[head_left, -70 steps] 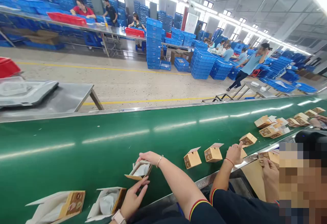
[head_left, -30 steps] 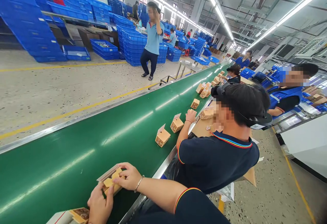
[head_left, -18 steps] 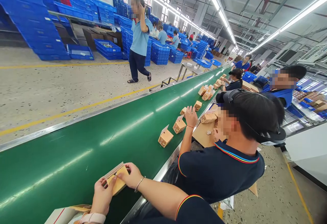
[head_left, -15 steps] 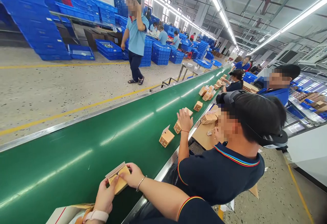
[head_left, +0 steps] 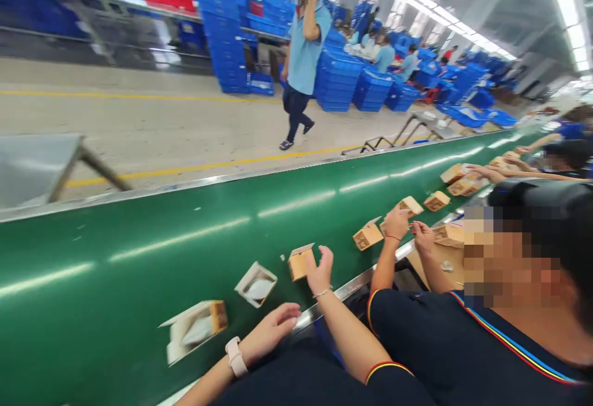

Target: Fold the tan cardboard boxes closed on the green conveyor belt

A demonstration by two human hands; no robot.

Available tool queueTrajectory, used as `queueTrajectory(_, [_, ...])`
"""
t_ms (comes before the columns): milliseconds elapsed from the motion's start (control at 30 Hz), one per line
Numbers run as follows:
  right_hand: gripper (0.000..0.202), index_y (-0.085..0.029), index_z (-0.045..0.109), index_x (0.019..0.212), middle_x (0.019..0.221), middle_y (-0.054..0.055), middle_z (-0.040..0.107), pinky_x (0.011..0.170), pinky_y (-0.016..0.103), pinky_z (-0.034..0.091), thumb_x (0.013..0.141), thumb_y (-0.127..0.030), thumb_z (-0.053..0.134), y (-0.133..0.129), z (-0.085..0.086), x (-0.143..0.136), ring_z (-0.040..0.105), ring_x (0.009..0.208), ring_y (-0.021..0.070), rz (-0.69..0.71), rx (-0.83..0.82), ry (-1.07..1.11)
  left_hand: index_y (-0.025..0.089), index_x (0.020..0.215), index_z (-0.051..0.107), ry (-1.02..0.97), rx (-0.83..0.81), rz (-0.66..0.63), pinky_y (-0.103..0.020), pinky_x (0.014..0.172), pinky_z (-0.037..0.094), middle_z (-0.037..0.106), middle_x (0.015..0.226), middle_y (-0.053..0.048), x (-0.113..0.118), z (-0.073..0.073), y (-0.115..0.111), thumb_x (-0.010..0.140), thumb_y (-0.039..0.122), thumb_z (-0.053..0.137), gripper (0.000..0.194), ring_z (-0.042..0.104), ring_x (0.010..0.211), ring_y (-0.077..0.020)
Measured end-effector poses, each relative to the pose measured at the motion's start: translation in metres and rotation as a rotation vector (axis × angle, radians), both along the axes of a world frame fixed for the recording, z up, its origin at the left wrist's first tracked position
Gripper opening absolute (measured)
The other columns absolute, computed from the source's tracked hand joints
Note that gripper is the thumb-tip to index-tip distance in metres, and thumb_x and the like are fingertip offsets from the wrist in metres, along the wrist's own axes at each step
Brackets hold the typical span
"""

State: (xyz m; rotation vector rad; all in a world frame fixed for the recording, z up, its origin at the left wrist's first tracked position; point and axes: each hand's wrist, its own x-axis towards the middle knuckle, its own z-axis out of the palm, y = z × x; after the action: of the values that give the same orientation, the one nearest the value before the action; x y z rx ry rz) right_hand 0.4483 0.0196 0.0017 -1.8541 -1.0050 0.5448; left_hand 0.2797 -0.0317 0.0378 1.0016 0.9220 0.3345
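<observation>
My right hand (head_left: 320, 272), with a bracelet at the wrist, is at the right side of a small tan cardboard box (head_left: 300, 262) on the green belt. Its fingers are spread and the thumb side overlaps the box; whether they touch is unclear. Closer to me, my left hand (head_left: 274, 330), wearing a pale watch band, is held over the belt's near edge, fingers stretched out, holding nothing. Left of it lie an open box (head_left: 218, 316) with a whitish packet (head_left: 198, 330) inside and another open box (head_left: 238, 287) with a pale packet (head_left: 259, 289).
A co-worker's hand (head_left: 396, 224) is among more boxes (head_left: 367, 236) further along the green conveyor belt (head_left: 139, 295). The co-worker in a headset (head_left: 542, 208) sits close on my right. Beyond the belt, a person in light blue (head_left: 303, 41) walks near stacked blue crates (head_left: 220, 29).
My hands have come apart and off the box they were holding, which now stands on the belt. The view has swung left, bringing two open boxes with packets fully into sight.
</observation>
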Motion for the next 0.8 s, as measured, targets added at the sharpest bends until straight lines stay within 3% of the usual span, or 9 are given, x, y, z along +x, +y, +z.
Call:
queueTrajectory(100, [0.024, -0.019, 0.052, 0.098, 0.099, 0.011, 0.055, 0.082, 0.041, 0.047, 0.078, -0.032, 0.056, -0.026, 0.004, -0.003, 0.054, 0.098, 0.024, 0.181, 0.309, -0.195, 0.018, 0.071, 0.06, 0.041, 0.016, -0.189, -0.028, 0.077, 0.047, 0.067, 0.077, 0.0, -0.037, 0.009, -0.025, 0.07, 0.045, 0.064, 0.028, 0.061, 0.079, -0.0172])
queueTrajectory(167, [0.014, -0.021, 0.053, 0.091, 0.085, 0.005, 0.054, 0.07, 0.035, 0.049, 0.08, -0.03, 0.055, -0.043, 0.001, -0.01, 0.056, 0.08, 0.0191, 0.443, 0.366, -0.198, 0.018, 0.062, 0.053, 0.188, 0.058, -0.046, -0.028, 0.07, 0.046, 0.062, 0.063, 0.001, -0.057, 0.009, -0.035, 0.072, 0.047, 0.059, 0.032, 0.059, 0.069, -0.016])
queueTrajectory(233, [0.018, -0.021, 0.053, 0.094, 0.089, 0.006, 0.055, 0.071, 0.036, 0.05, 0.079, -0.03, 0.058, -0.053, -0.004, -0.017, 0.057, 0.082, 0.0194, 0.598, 0.364, -0.192, 0.018, 0.061, 0.051, 0.357, 0.145, 0.213, -0.03, 0.068, 0.047, 0.06, 0.061, 0.0, -0.065, 0.005, -0.037, 0.073, 0.047, 0.056, 0.032, 0.06, 0.068, -0.0175])
queueTrajectory(300, [0.042, -0.019, 0.049, 0.111, 0.111, 0.012, 0.053, 0.083, 0.042, 0.05, 0.075, -0.035, 0.063, -0.055, -0.01, -0.022, 0.055, 0.104, 0.0253, 0.579, 0.332, -0.188, 0.018, 0.074, 0.057, 0.446, 0.263, 0.423, -0.033, 0.072, 0.049, 0.065, 0.075, -0.003, -0.062, 0.0, -0.031, 0.072, 0.043, 0.059, 0.025, 0.063, 0.079, -0.0215])
queueTrajectory(367, [0.069, -0.017, 0.038, 0.129, 0.13, 0.017, 0.043, 0.093, 0.047, 0.045, 0.07, -0.039, 0.068, -0.047, -0.017, -0.023, 0.045, 0.122, 0.0298, 0.526, 0.276, -0.14, 0.018, 0.099, 0.058, 0.419, 0.376, 0.484, -0.039, 0.079, 0.05, 0.065, 0.1, -0.009, -0.047, -0.006, -0.022, 0.066, 0.037, 0.066, 0.039, 0.062, 0.097, -0.0261])
queueTrajectory(433, [0.082, -0.018, 0.03, 0.136, 0.135, 0.017, 0.041, 0.096, 0.046, 0.044, 0.068, -0.04, 0.069, -0.037, -0.021, -0.02, 0.043, 0.125, 0.0295, 0.543, 0.202, -0.056, 0.018, 0.119, 0.05, 0.36, 0.498, 0.464, -0.045, 0.09, 0.048, 0.058, 0.121, -0.013, -0.026, -0.016, -0.013, 0.063, 0.033, 0.07, 0.061, 0.056, 0.113, -0.0295])
queueTrajectory(533, [0.075, -0.019, 0.039, 0.132, 0.12, 0.013, 0.056, 0.092, 0.042, 0.048, 0.067, -0.039, 0.071, -0.031, -0.024, -0.01, 0.056, 0.109, 0.0257, 0.63, 0.123, 0.0, 0.018, 0.133, 0.038, 0.34, 0.742, 0.465, -0.05, 0.104, 0.038, 0.046, 0.136, -0.015, -0.003, -0.041, -0.005, 0.069, 0.033, 0.067, 0.072, 0.043, 0.128, -0.0303])
queueTrajectory(700, [0.072, -0.02, 0.047, 0.132, 0.127, 0.015, 0.054, 0.099, 0.043, 0.042, 0.067, -0.041, 0.072, -0.039, -0.029, -0.01, 0.051, 0.118, 0.0266, 0.772, 0.19, -0.188, 0.021, 0.129, 0.047, 0.357, 1.137, 0.42, -0.05, 0.097, 0.043, 0.056, 0.128, -0.014, -0.013, -0.09, 0.011, 0.082, 0.037, 0.052, 0.05, 0.048, 0.124, -0.0308])
queueTrajectory(800, [0.06, -0.022, 0.054, 0.126, 0.132, 0.012, 0.054, 0.105, 0.042, 0.036, 0.072, -0.042, 0.069, -0.033, -0.033, -0.021, 0.05, 0.123, 0.0238, 0.796, 0.262, -0.269, 0.027, 0.114, 0.06, 0.353, 1.219, 0.359, -0.046, 0.086, 0.049, 0.065, 0.117, -0.009, -0.028, -0.103, 0.026, 0.083, 0.038, 0.047, 0.035, 0.052, 0.12, -0.0298])
